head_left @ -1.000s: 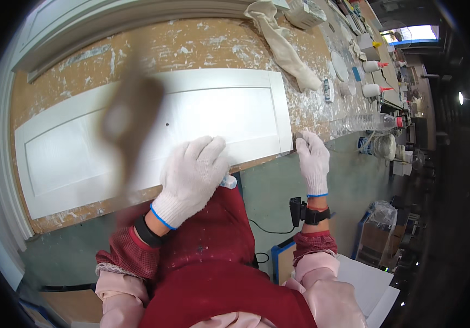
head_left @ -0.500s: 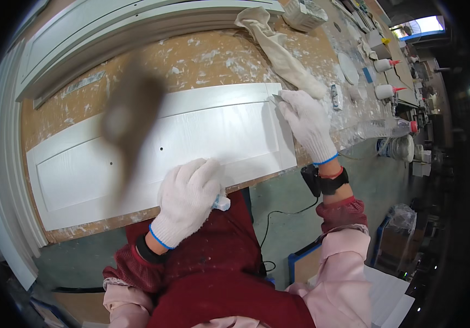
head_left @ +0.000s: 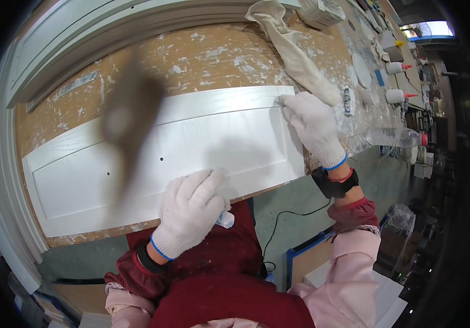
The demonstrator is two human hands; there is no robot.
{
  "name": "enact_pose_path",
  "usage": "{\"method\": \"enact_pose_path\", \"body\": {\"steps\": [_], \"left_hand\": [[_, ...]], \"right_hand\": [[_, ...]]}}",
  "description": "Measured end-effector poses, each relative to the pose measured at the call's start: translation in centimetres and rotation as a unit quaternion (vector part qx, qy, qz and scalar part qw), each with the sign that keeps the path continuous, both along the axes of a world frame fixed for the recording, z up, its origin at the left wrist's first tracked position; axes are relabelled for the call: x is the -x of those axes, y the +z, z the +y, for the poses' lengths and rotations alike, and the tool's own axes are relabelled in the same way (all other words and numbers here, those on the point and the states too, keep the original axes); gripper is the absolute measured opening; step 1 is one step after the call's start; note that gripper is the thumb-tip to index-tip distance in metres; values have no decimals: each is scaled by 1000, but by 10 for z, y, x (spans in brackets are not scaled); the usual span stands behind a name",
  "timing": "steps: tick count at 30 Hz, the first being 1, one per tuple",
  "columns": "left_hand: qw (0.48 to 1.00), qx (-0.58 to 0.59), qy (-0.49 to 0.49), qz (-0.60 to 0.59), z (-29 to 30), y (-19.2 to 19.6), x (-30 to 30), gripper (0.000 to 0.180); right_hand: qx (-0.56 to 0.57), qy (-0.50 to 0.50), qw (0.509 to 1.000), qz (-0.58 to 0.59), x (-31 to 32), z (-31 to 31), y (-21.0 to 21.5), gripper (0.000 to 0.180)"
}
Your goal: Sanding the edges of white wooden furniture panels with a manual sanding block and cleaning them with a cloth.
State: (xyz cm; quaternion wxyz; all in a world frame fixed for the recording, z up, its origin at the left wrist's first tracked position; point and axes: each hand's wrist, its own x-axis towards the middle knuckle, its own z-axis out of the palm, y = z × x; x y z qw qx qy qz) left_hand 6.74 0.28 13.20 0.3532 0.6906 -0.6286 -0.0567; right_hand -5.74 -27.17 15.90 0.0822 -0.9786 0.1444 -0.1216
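A white framed panel (head_left: 191,147) with two small dark holes lies on the paint-spattered workbench (head_left: 202,57). My left hand (head_left: 191,210), in a white knitted glove, rests at its near edge. Its fingers curl round a small white and light-blue tube-like piece (head_left: 225,220), whose end pokes out beside the palm. At the panel's right end is my right hand (head_left: 312,123), also gloved, with closed fingers at the far right corner. Whatever is in those fingertips is mostly hidden; only a small greyish bit shows.
A crumpled cream cloth (head_left: 295,54) lies beyond my right hand. Further right are a blue-and-white tube (head_left: 349,102), white bottles with red tips (head_left: 396,96) and a clear plastic bottle (head_left: 393,136). Another white frame (head_left: 136,27) stands along the back. A dark blur (head_left: 131,115) covers part of the panel.
My view has shifted a little. Both hands sit slightly lower and further right in the picture. The right hand remains at the panel's corner, and the left still holds the tube-like piece.
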Motion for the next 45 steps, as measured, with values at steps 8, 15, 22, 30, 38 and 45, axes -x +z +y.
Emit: {"method": "enact_pose_path", "body": {"steps": [8,15,22,30,38,45], "left_hand": [[1000,-12,-9,-2,1,3,-2,15],[1000,-2,9,-23,2,-1,1,15],[999,16,-8,-36,-2,1,-3,18],[999,19,5,-30,-1,-1,0,16],[1000,10,11,-20,1,-1,0,16],[1000,17,2,-24,1,-1,-2,17]], "right_hand": [[54,-25,998,15,-7,5,0,17],[-44,23,997,54,-5,3,5,16],[16,-48,999,-16,-7,3,-2,15],[-15,-26,998,-49,-8,-9,-6,15],[-63,-40,995,61,-4,18,8,17],[-103,-158,982,16,-27,37,6,22]]}}
